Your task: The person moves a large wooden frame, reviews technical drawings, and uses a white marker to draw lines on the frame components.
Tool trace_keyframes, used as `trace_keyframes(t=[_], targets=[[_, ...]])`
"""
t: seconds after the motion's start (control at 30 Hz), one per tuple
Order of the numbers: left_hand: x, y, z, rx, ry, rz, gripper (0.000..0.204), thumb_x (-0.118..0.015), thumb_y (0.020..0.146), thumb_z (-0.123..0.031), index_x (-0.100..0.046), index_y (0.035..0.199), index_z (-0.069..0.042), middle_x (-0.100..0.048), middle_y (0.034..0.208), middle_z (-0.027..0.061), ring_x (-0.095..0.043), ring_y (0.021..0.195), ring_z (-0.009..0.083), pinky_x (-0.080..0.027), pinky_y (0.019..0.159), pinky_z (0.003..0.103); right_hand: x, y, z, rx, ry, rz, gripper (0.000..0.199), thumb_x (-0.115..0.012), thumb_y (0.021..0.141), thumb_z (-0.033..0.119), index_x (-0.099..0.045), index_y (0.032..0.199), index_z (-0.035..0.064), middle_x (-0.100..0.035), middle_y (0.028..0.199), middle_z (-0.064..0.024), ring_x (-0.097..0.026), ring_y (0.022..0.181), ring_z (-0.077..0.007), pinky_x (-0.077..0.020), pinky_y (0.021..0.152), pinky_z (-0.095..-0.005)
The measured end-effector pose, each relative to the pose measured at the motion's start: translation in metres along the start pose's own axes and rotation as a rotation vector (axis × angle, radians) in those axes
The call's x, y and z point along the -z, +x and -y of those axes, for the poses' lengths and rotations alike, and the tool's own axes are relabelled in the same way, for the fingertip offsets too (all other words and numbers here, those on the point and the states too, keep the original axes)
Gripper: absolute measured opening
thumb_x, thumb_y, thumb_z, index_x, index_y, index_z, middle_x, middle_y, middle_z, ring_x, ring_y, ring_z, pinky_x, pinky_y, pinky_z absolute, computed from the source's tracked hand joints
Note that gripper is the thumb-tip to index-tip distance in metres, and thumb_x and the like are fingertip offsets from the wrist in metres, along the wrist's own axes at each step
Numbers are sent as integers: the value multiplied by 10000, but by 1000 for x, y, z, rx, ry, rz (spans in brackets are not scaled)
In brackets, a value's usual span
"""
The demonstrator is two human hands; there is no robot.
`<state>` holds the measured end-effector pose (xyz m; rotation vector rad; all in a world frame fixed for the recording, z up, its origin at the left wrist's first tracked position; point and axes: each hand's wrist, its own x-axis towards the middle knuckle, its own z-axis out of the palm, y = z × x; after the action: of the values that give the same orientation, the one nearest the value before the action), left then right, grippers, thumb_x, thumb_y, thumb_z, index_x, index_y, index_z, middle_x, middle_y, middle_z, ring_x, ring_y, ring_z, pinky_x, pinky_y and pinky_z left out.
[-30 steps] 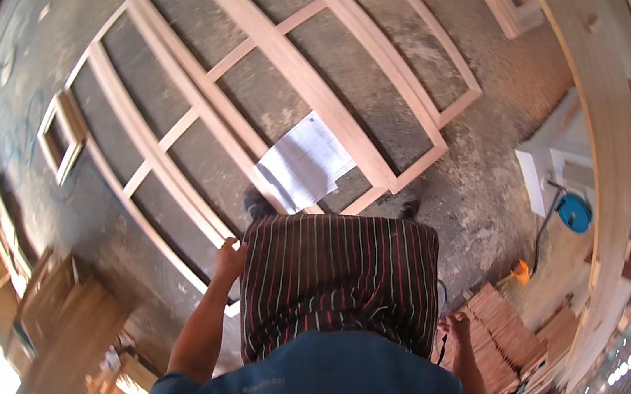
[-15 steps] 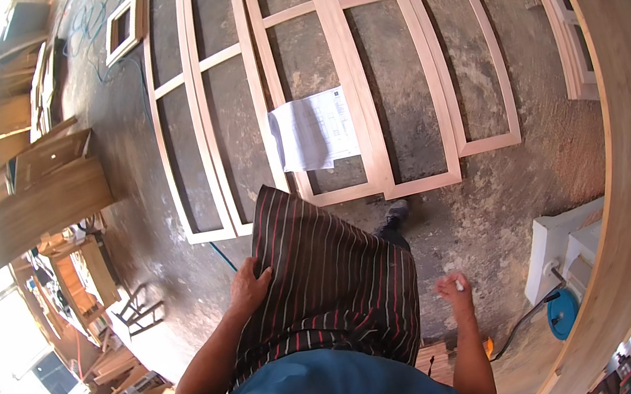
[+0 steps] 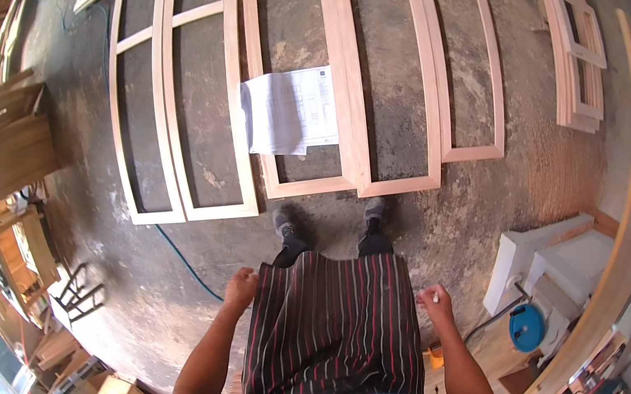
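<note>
Left grip (image 3: 241, 289) at striped cloth (image 3: 329, 328), paper (image 3: 291, 111) on frames (image 3: 353, 107)

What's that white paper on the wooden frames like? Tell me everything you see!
The white paper looks thin and roughly rectangular, with faint printed lines and boxes and a small dark mark near its top right corner. Its left part looks greyer and a bit wavy, and a corner, perhaps of another sheet, pokes out below. It lies printed side up across pale wooden frames, spanning a gap. Neither the left hand nor the right hand touches it.
</note>
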<state>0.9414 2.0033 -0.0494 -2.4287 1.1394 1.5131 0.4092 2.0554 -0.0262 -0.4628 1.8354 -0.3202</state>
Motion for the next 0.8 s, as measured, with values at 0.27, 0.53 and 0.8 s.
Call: trace_keyframes(t=[0.27,0.53,0.8], targets=[[-67,161,22,153,72,-180,522,-616,875,-387,-615,1188,31,-624,1186,268,-577,1154,398,-451,982,434,-130,260,73,441,-640,-99,370,-735,816,207,-508,1056,41,-631,861,-158,-628,807,-381,-497,715,-451],[-105,412,1,379,-1173,-251,756,-663,884,-471,-369,1412,-15,-428,1321,165,-500,1088,310,-448,837,415,-268,475,123,1060,-779,-219,666,-815,676,154,-410,1191,36,-430,1401,-232,-443,1239,-441,-353,1049,-535],[-126,499,-16,381,-1851,-103,902,-675,851,-557,-273,1487,-60,-316,1523,98,-329,1393,290,-238,1153,483,-313,565,120,1528,-706,-95,581,-745,728,61,-370,1170,20,-406,1416,-294,-408,1274,-522,-335,1057,-606]])
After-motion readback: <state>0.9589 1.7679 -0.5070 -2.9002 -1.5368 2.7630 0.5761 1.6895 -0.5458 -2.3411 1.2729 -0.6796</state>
